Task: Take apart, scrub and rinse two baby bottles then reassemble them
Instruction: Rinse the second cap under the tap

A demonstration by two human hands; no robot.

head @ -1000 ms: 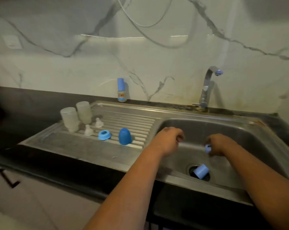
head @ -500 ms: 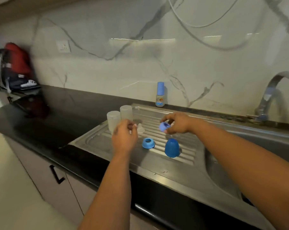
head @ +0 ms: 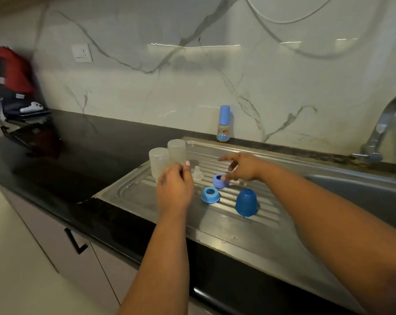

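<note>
Ribbed stainless-steel draining board (head: pixel 249 226) set in a black stone countertop (head: pixel 94 151). At its 10 o'clock corner, two inverted frosted plastic bottle bodies (head: pixel 167 156); toward the centre, a clear silicone teat (head: pixel 197 173), two light-blue screw rings (head: pixel 210 195), and at 3 o'clock a dark-blue domed cap (head: pixel 246 203). At 12 o'clock, on the back edge, stands a small assembled blue-capped baby bottle (head: pixel 223 123).
</note>
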